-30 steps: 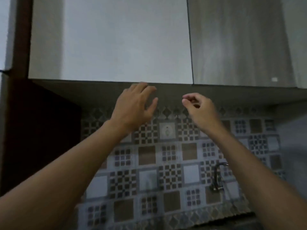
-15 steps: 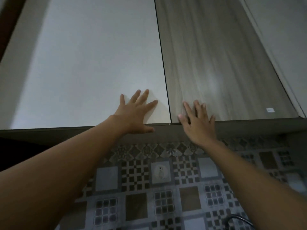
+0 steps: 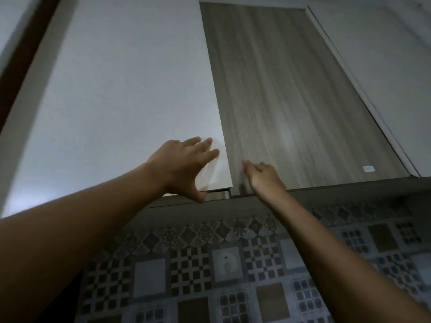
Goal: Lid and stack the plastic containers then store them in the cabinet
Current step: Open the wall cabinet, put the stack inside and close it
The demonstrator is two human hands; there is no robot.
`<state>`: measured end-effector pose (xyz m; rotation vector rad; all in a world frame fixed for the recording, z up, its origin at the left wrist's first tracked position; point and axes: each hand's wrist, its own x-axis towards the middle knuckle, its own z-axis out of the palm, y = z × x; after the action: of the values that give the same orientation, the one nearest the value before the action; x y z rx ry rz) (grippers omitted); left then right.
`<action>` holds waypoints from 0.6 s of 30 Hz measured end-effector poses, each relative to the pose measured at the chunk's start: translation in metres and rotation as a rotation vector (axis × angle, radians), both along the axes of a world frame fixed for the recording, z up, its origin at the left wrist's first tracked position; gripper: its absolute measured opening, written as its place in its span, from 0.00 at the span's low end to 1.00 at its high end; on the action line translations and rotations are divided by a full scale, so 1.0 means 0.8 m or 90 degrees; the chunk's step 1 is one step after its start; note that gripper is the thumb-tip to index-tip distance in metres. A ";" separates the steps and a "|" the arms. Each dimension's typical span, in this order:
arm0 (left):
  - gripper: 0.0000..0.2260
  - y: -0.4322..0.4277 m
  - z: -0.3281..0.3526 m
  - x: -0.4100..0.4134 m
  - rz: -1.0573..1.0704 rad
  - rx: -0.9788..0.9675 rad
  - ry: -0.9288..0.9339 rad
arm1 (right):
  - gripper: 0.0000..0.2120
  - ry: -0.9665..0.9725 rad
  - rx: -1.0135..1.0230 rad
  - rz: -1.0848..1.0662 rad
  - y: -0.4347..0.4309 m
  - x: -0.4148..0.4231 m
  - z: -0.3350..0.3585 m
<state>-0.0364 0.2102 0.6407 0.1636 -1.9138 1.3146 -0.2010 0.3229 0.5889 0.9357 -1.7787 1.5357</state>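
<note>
White door (image 3: 128, 101) has swung ajar, left grip (image 3: 179, 166) pinching its bottom edge; right grip (image 3: 263, 179) blurred, state unclear.

Plain white door (image 3: 130, 101) shown above the left hand (image 3: 184, 166), grey-brown wood-grain door (image 3: 279, 89) above the right hand (image 3: 263, 178), brown-and-white chequered tiles (image 3: 186, 276) below both.

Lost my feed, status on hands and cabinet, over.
Left hand pinching white door bottom edge, door cracked. Right hand at wood-grain door, grip blurred. No containers seen.
</note>
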 end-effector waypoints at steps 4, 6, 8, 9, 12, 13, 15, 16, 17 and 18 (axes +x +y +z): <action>0.46 0.012 -0.005 0.048 -0.084 0.021 0.020 | 0.21 -0.129 -0.157 0.428 0.023 0.082 0.029; 0.46 0.013 -0.009 0.072 -0.135 0.053 0.029 | 0.18 -0.109 -0.182 0.482 0.025 0.117 0.034; 0.46 0.012 -0.012 0.096 -0.217 0.127 0.013 | 0.17 -0.092 -0.210 0.491 0.028 0.149 0.032; 0.46 0.012 -0.014 0.107 -0.264 0.166 -0.006 | 0.16 -0.079 -0.226 0.502 0.031 0.163 0.029; 0.43 0.020 -0.022 0.154 -0.396 0.261 -0.039 | 0.16 -0.010 -0.241 0.560 0.046 0.213 0.024; 0.40 0.026 -0.024 0.176 -0.444 0.301 -0.032 | 0.16 0.012 -0.241 0.589 0.050 0.235 0.023; 0.34 0.038 -0.024 0.223 -0.569 0.408 -0.006 | 0.16 0.062 -0.236 0.640 0.056 0.281 0.023; 0.30 0.041 -0.024 0.247 -0.629 0.455 0.014 | 0.15 0.093 -0.230 0.661 0.056 0.306 0.025; 0.28 0.044 -0.022 0.269 -0.664 0.486 0.046 | 0.14 0.123 -0.228 0.680 0.054 0.330 0.026; 0.27 0.046 -0.021 0.289 -0.693 0.511 0.074 | 0.13 0.147 -0.228 0.694 0.049 0.351 0.028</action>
<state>0.1948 0.2474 0.6240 -0.3607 -1.8454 -0.1848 0.0797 0.3619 0.6117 1.9405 -0.7343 2.1233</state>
